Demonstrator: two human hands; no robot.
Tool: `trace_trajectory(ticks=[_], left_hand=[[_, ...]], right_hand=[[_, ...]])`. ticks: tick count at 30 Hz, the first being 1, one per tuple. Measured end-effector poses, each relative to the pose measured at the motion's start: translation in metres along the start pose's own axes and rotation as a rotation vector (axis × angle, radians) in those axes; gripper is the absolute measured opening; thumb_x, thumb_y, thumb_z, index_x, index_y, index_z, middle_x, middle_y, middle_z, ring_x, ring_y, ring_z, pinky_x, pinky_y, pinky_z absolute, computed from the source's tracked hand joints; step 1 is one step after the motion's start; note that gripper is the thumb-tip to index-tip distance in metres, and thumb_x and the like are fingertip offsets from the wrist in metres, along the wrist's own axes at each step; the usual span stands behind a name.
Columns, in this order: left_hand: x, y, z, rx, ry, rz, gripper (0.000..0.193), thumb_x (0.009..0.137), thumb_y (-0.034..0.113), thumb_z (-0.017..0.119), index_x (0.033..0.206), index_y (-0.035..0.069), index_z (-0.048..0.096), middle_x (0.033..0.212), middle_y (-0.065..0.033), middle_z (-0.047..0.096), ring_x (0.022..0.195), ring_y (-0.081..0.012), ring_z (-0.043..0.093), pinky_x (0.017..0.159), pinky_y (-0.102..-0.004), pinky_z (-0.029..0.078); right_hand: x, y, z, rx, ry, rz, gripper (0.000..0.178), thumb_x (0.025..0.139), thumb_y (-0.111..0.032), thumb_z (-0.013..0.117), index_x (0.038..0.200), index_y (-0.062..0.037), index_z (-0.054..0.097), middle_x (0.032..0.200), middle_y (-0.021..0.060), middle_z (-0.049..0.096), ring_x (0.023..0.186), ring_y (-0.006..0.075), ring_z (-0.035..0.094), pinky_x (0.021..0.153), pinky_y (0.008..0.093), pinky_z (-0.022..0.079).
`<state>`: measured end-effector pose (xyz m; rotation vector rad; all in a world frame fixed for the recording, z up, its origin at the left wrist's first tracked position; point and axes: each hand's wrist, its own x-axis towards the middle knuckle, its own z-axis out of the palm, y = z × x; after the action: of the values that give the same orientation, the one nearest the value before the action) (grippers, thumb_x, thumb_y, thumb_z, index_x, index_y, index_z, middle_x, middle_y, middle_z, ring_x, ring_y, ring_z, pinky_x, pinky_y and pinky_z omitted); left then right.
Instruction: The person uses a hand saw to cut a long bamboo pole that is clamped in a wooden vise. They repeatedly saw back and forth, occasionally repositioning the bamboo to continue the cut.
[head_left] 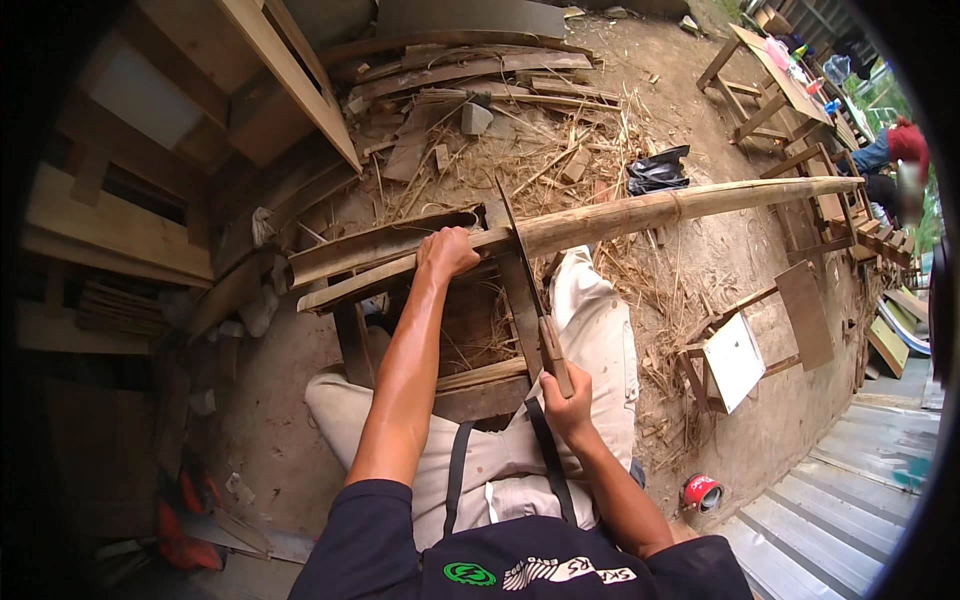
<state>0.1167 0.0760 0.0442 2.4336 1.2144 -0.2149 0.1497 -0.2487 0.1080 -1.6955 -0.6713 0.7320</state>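
My left hand [447, 252] is closed on the narrower, cut-down end of a long bamboo pole [620, 215]. The pole runs off to the right, where its far end lies by a wooden frame. My right hand [568, 405] grips the wooden handle of a machete [525, 262]. Its long, thin, dark blade crosses the pole right at the step where the thick part becomes narrow. Beneath the near end of the pole stands a low wooden frame [484, 392] between my legs. Behind my left hand, a curved brown strip [385, 243] lies along that frame.
Bamboo offcuts and shavings [500, 75] litter the ground ahead. A black plastic bag [658, 170] lies behind the pole. Wooden furniture [110, 225] stands at left, a table [770, 75] at far right. A white-topped stool [733, 360] and red can [702, 492] sit at right; another person [890, 150] is beyond.
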Motion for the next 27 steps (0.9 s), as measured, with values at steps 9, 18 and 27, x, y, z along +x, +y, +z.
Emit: trace_trajectory(ticks=[9,18,27], left_hand=[[-0.04,0.007,0.02,-0.038,0.193,0.062,0.033,0.07,0.015,0.065,0.099,-0.001,0.066,0.096,-0.0234,0.07,0.093,-0.04,0.068,0.085,-0.0484,0.051],[-0.105,0.019,0.062,-0.084,0.706,0.283,0.057,0.081,0.044,0.073,0.122,0.009,0.057,0.113,-0.0112,0.06,0.111,-0.0294,0.055,0.101,-0.0424,0.035],[-0.114,-0.025,0.065,-0.152,0.614,0.167,0.036,0.09,0.041,0.063,0.098,0.006,0.066,0.097,-0.0129,0.063,0.098,-0.0329,0.057,0.089,-0.0462,0.04]], right_hand=[[-0.033,0.018,-0.016,-0.087,-0.038,-0.007,0.019,0.087,-0.01,0.06,0.072,-0.0007,0.053,0.057,0.0011,0.047,0.054,0.0082,0.044,0.05,0.0293,0.037],[-0.041,-0.006,-0.052,0.199,0.069,-0.04,0.025,0.093,-0.017,0.059,0.074,-0.0028,0.052,0.058,-0.0043,0.047,0.052,0.0038,0.041,0.046,0.0242,0.032],[0.002,0.006,-0.026,-0.064,0.133,-0.153,0.024,0.094,-0.019,0.063,0.079,-0.0011,0.056,0.056,0.0027,0.047,0.052,0.0076,0.045,0.048,0.0286,0.037]])
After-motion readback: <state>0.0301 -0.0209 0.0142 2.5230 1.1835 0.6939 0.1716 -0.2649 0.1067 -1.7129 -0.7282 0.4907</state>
